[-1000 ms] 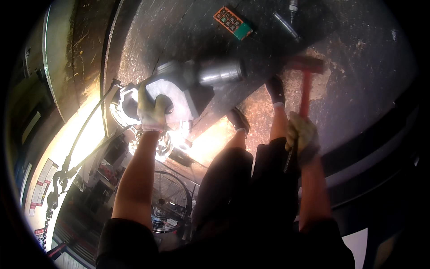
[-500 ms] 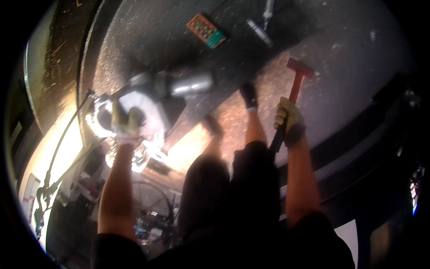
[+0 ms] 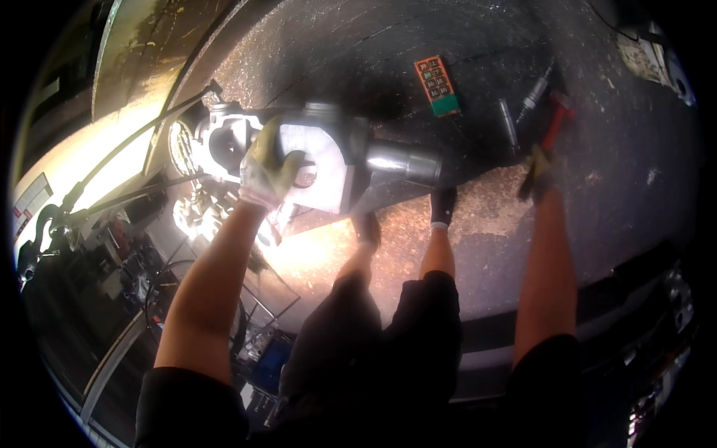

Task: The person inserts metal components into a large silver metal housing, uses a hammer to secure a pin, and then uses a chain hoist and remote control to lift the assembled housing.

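Observation:
My left hand [image 3: 271, 168], in a yellowish work glove, curls its fingers over the pale fork of a large metal universal joint [image 3: 317, 142]. Round bores show in the joint's forks, and a shiny cylindrical end [image 3: 407, 162] juts out to the right. Out to the right, my gloved right hand [image 3: 541, 175] is closed around the handle of a red hammer [image 3: 554, 128]. The hammer's head points away from me, near two slim metal tools on the dark surface. Blur hides some of the right fingers.
An orange and green box with dark square keys [image 3: 438, 86] lies beyond the joint. Near the hammer are a metal rod [image 3: 508, 125] and a silver tool with a thin tip [image 3: 533, 97]. Brightly lit metal parts [image 3: 205, 216] and hoses crowd the left.
My view has shifted, so the joint and the keyed box appear farther right. The hammer has swung outward to the right, near the slim tools. My left hand stays on the joint.

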